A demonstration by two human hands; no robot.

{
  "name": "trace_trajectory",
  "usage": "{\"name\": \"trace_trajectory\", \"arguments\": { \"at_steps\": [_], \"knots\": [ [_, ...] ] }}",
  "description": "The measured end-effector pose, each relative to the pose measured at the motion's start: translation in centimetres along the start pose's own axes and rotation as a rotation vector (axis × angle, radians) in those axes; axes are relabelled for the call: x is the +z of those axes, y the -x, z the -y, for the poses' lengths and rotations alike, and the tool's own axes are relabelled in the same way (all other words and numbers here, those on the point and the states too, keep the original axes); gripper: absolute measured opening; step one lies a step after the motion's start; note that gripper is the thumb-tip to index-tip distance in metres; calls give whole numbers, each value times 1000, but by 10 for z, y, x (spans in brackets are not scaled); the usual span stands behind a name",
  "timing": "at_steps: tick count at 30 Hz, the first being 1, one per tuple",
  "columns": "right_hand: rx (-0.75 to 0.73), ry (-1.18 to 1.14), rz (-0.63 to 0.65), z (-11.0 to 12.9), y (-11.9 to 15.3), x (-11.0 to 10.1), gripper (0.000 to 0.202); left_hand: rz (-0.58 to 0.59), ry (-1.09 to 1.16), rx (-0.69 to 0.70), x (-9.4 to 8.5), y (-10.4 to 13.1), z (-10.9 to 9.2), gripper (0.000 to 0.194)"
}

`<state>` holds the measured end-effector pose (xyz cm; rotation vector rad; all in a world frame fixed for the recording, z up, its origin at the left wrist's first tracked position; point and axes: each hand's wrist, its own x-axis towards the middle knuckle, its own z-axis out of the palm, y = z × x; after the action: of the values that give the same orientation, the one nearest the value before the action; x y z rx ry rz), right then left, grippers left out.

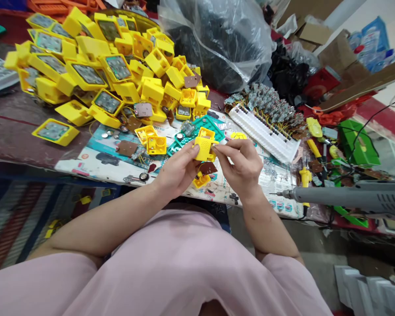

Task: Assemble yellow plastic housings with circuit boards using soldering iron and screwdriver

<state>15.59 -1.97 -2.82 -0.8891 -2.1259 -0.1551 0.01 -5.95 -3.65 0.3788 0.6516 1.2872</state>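
1. Yellow, hard-looking plastic: the small housing sits between the person's two hands, above the near part of the table, its face dotted with little holes. I'd judge it light and stiff, a bit slick, with thin walls that could crack if squeezed hard.
2. The left hand grips it from the side, thumb pressed on the face; the other fingers are mostly hidden behind. The outer side walls look the best place to hold, leaving the open compartment at the top free of pressure.
3. The right hand has thumb and forefinger pinched together at the housing's right edge. From here I can't tell whether anything small is caught between them.
4. Just below hangs or lies a brown plate, close to the fingers; I can't tell whether it is attached.
5. Beyond the hands is a teal tray, and past it a heap of yellow casings.
6. Off to the right are a white rack and a grey power screwdriver, its tip pointing towards the right forearm.
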Motion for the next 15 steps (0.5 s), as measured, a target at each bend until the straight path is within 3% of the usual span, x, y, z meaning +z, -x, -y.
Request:
{"name": "trace_trajectory", "arguments": {
  "at_steps": [9,12,15],
  "knots": [
    [-16,91,95,7,12,-11,23,16,-85,53,4,-1,10,26],
    [-33,225,64,10,19,-8,27,14,-147,51,4,-5,12,32],
    [-12,213,6,10,22,-6,23,-17,-224,81,5,-8,15,36]
  ]
}}
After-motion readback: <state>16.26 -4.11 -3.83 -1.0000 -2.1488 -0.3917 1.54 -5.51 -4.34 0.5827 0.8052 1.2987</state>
